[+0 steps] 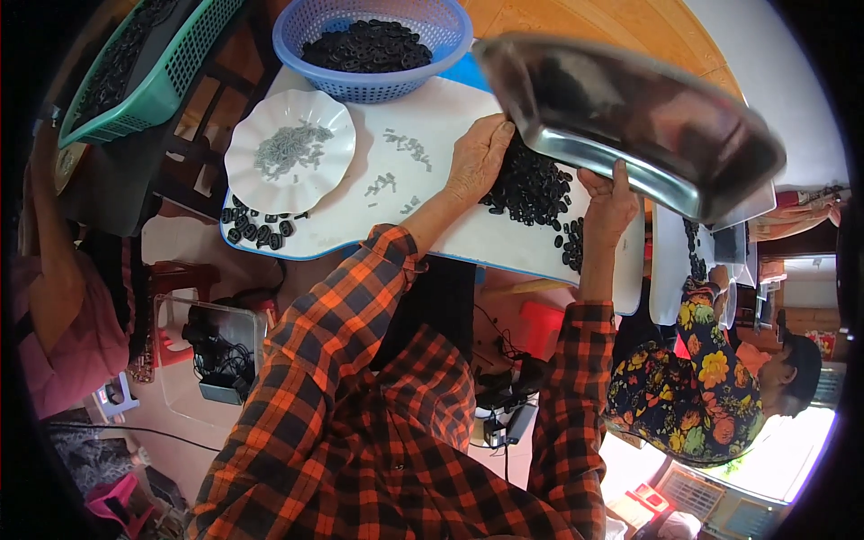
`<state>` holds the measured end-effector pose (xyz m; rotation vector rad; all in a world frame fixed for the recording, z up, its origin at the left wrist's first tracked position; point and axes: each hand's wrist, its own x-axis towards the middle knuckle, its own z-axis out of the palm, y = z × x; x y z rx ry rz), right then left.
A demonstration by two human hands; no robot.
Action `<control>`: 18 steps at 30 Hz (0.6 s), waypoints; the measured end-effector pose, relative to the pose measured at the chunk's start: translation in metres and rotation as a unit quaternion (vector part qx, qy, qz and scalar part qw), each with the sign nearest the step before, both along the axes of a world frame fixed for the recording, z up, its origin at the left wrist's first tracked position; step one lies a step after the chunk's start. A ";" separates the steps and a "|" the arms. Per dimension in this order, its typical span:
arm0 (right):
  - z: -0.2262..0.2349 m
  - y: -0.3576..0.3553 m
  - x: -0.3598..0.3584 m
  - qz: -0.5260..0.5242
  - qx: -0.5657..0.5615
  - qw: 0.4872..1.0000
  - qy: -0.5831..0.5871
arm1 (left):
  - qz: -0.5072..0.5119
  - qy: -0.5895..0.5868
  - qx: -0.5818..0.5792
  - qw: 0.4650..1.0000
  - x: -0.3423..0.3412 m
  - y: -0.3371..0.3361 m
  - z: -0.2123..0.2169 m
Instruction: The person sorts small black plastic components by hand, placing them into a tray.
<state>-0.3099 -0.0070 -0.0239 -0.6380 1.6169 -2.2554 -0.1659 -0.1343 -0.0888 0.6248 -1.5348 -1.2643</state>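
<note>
My right hand [610,200] grips the near rim of a shiny metal tray [630,117], which is tilted and raised above the white board [432,117]. My left hand [477,157] lies flat on the board, fingers against a heap of small black parts [533,191] spread under the tray's lower edge. Both sleeves are orange and black plaid.
A blue basket [373,36] holds more black parts at the back. A white scalloped plate [290,151] carries small grey pieces, with black parts [256,227] below it. A green basket [148,67] sits at the left. Other people sit at left and right.
</note>
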 end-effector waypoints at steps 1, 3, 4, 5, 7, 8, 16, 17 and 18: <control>0.002 -0.004 -0.003 -0.008 -0.014 1.000 -0.006 | -0.001 0.002 0.000 1.000 -0.001 0.001 0.001; 0.005 -0.014 -0.011 0.018 -0.035 0.999 -0.027 | 0.016 0.004 -0.015 1.000 -0.003 0.002 0.001; 0.006 -0.018 -0.015 0.021 -0.046 0.998 -0.035 | 0.015 0.005 -0.015 1.000 -0.004 0.002 0.000; 0.005 -0.024 -0.019 0.020 -0.046 0.998 -0.034 | 0.020 -0.009 -0.017 1.000 -0.004 0.002 -0.001; 0.001 -0.036 -0.027 0.014 -0.055 0.996 -0.064 | 0.023 -0.022 -0.020 0.999 -0.005 0.002 -0.002; 0.000 -0.044 -0.031 0.001 -0.048 0.995 -0.090 | 0.020 -0.026 -0.016 0.999 -0.004 0.002 -0.003; -0.022 -0.060 -0.026 0.013 -0.021 0.986 -0.166 | 0.021 -0.011 -0.029 0.999 -0.007 0.002 -0.004; -0.024 -0.061 -0.026 0.007 -0.009 0.984 -0.180 | 0.027 -0.012 -0.038 0.999 -0.007 0.002 -0.005; -0.024 -0.062 -0.028 0.006 -0.008 0.983 -0.181 | 0.033 -0.014 -0.047 0.998 -0.007 0.001 -0.006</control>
